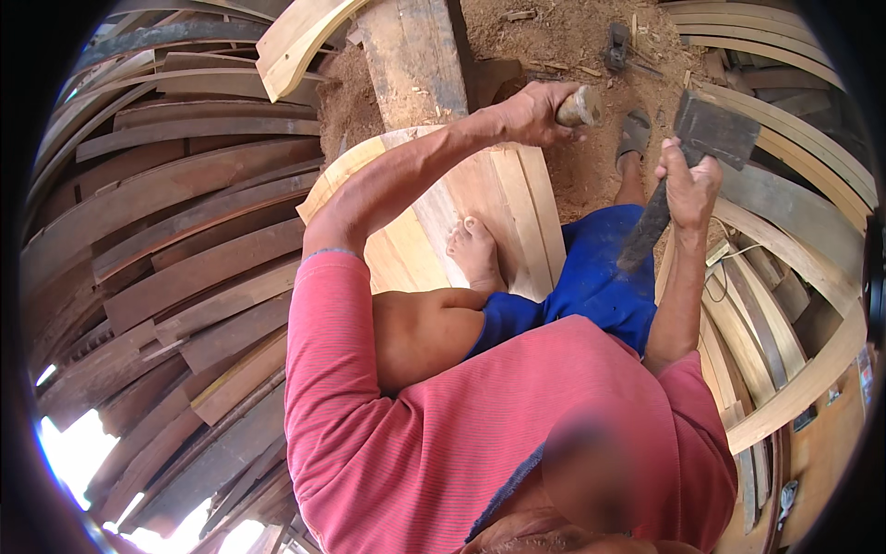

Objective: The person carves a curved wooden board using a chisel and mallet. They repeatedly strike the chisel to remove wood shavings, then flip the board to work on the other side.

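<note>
Pale bare-wood panel (480,198), smooth, matt; hatchet (688,152) dark dull metal head, worn wooden handle; sawdust floor (563,46) rough.

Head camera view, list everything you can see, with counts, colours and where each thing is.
Curved wooden panel: one, pale, made of joined boards, centre, under the bare foot.
Chisel handle: one, pale wood, gripped in the left hand, above the panel's upper right edge.
Mallet: one, dark block head on a dark handle, raised in the right hand.
Curved planks, left: many, dark brown, stacked.
Curved planks, right: many, pale to grey, stacked.
Sawdust ground: brown, top centre.
Dark tool: one, lying on the sawdust, kind unclear.
Sandal: one, grey, on the far foot.
Bare foot: one, on the panel.
Left hand: fingers closed on the chisel handle.
Right hand: closed on the mallet.
</note>
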The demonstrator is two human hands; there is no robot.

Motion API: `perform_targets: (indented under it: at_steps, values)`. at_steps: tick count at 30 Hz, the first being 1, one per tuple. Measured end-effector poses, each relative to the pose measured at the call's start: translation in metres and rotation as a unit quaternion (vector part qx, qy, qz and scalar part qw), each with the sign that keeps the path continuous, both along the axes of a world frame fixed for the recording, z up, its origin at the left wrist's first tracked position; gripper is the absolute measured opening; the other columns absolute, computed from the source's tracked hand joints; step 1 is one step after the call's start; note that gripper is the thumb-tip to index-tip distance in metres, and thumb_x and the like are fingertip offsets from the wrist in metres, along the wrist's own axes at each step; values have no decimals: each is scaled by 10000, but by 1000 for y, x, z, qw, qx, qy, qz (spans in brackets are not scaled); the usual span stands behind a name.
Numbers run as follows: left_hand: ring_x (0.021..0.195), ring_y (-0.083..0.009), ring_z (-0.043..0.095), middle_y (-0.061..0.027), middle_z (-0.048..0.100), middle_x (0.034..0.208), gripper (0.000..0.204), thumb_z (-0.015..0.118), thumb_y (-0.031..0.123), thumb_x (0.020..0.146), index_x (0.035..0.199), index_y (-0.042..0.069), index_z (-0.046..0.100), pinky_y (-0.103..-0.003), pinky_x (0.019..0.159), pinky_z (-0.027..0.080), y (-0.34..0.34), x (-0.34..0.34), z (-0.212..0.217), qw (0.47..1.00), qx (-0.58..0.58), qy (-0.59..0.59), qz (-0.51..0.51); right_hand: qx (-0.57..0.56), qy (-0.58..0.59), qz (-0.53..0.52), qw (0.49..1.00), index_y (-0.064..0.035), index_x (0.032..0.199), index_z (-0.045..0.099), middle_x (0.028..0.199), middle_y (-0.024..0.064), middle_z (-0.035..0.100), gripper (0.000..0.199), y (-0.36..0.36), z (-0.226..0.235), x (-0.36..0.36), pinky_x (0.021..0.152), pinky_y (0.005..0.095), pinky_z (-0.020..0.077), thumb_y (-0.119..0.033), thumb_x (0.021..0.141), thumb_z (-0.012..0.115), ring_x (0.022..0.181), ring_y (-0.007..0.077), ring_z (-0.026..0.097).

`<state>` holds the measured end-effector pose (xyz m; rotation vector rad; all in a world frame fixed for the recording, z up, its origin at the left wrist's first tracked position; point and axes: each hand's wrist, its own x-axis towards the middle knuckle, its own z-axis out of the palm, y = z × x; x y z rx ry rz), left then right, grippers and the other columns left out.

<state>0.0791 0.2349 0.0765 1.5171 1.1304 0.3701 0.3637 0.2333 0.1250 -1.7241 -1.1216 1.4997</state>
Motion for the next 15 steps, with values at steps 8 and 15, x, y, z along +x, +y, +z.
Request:
perform_targets:
  at_steps: [8, 15]
  values:
    - [1144, -318, 692, -146, 727, 1165, 506, 835, 231, 881, 1310, 96, 603, -428, 977, 549, 5, 4, 8, 1000, -5, -24, 7, 71, 20, -39, 996, 7, 1020, 623, 774, 30, 586, 109, 10, 23, -1, 594, 274, 479, -78, 972, 669, 643, 106, 547]
    - [1122, -333, 694, -151, 726, 1167, 530, 841, 269, 868, 1311, 100, 604, -427, 968, 549, 0, 6, 2, 1000, -13, -5, -18, -54, -179, 119, 975, 36, 831, 713, 738, 88, 702, 254, -5, 6, -19, 635, 298, 515, -191, 946, 701, 685, 125, 644]
